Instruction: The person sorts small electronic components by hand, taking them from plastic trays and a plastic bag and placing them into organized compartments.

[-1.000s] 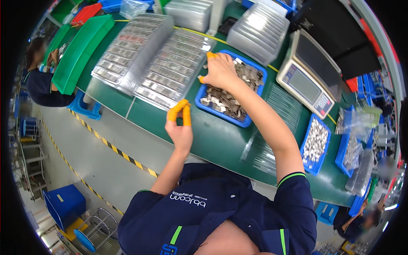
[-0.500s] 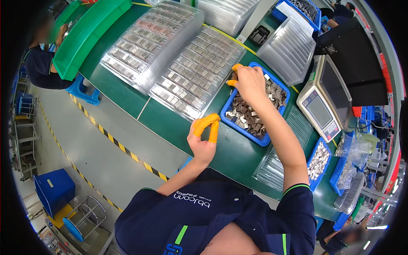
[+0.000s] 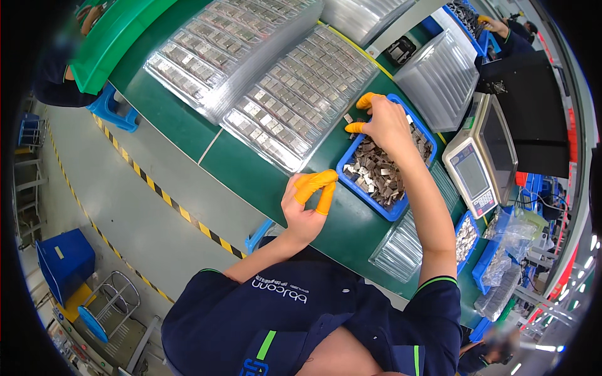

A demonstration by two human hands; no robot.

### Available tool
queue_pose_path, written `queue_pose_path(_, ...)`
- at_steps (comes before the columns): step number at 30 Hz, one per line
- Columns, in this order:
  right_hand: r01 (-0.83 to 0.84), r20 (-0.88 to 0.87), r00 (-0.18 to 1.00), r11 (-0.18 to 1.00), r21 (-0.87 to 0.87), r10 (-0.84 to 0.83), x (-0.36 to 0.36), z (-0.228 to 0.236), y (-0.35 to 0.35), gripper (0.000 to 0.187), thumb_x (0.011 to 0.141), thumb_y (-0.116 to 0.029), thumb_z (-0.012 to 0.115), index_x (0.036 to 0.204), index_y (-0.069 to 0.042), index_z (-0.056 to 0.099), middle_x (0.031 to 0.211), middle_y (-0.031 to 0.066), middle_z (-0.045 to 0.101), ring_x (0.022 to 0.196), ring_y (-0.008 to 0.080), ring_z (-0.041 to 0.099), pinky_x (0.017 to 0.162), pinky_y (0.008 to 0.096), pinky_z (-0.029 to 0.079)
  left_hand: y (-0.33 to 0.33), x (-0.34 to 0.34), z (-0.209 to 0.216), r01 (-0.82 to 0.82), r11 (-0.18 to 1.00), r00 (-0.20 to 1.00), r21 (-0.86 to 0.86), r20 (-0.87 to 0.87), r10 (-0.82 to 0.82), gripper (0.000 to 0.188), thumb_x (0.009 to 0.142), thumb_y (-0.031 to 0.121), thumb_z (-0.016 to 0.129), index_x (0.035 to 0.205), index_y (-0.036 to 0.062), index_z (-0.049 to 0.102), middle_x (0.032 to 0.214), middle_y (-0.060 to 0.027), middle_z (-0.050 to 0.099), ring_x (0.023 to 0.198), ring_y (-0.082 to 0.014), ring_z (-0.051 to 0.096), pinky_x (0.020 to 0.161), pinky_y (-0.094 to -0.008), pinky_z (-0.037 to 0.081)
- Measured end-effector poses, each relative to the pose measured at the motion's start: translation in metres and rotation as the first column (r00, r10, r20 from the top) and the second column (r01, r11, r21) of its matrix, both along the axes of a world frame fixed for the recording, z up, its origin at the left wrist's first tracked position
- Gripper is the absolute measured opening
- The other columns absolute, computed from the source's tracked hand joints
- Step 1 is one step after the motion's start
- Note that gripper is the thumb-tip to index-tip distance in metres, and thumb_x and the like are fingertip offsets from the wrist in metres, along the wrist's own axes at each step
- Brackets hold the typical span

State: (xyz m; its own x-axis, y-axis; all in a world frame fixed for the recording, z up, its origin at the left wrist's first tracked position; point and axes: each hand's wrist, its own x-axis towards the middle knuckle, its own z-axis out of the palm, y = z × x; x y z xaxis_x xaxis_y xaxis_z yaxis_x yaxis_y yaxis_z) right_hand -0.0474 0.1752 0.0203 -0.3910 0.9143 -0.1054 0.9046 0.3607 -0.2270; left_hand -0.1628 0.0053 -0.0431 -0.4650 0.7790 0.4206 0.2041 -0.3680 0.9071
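My right hand [image 3: 390,128], in orange finger cots, is over the far left rim of a blue tray [image 3: 390,216] heaped with small brown and silver metal pieces [image 3: 376,172]. Its thumb and fingertips are apart. A small flat metal piece [image 3: 348,118] shows just beyond those tips, beside the clear blister tray. My left hand [image 3: 303,210] is at the near left corner of the blue tray, its cot-covered thumb and fingers pinched together. Whatever is in that pinch is too small to make out. Rows of metal pieces fill the clear blister tray [image 3: 298,94] to the left.
A tall stack of filled blister trays [image 3: 232,44] stands farther left, near a green bin [image 3: 116,47]. Empty clear trays [image 3: 439,75] and a digital scale [image 3: 480,156] are on the right. More blister trays [image 3: 398,250] lie by my right forearm. Co-workers sit nearby.
My right hand's fingers have spread wider, and a small metal piece now shows beside their tips. My left hand stays pinched. The whole view has shifted slightly.
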Motion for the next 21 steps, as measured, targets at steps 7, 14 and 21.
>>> queue_pose_path(7, -0.092, 0.118, 0.988, 0.992, -0.088, 0.102, 0.004, 0.016, -0.008, 0.053, 0.057, -0.028, 0.080, 0.098, 0.001, 0.061, 0.096, 0.0156, 0.061, 0.088, 0.0309, 0.058, 0.076, 0.0381, 0.044, 0.004, 0.002, 0.001, 0.028, 0.999, 1.000, -0.044, 0.007, -0.028, 0.027, 0.066, -0.007, 0.069, 0.092, 0.0017, 0.065, 0.083, -0.0083, 0.062, 0.070, -0.0229, 0.055, 0.063, -0.0290, 0.043)
queue_pose_path(14, -0.063, 0.110, 0.991, 0.985, -0.160, 0.082, -0.001, -0.002, -0.008, 0.038, 0.058, -0.009, 0.077, 0.090, 0.000, 0.057, 0.096, 0.0189, 0.058, 0.094, 0.0352, 0.055, 0.078, 0.0418, 0.045, 0.004, 0.005, 0.002, 0.035, 0.999, 0.999, -0.039, -0.023, -0.036, 0.025, 0.067, -0.007, 0.068, 0.091, 0.0004, 0.065, 0.083, -0.0098, 0.063, 0.074, -0.0245, 0.057, 0.066, -0.0301, 0.045)
queue_pose_path(21, -0.143, -0.004, 0.990, 0.981, -0.134, 0.144, -0.009, -0.006, -0.010, 0.024, 0.063, -0.002, 0.068, 0.085, 0.000, 0.058, 0.089, 0.0215, 0.059, 0.087, 0.0371, 0.058, 0.073, 0.0411, 0.048, -0.002, 0.000, 0.005, 0.018, 0.999, 1.000, -0.050, -0.018, -0.019, 0.021, 0.073, -0.006, 0.065, 0.093, -0.0003, 0.064, 0.087, -0.0107, 0.064, 0.076, -0.0238, 0.058, 0.073, -0.0290, 0.045)
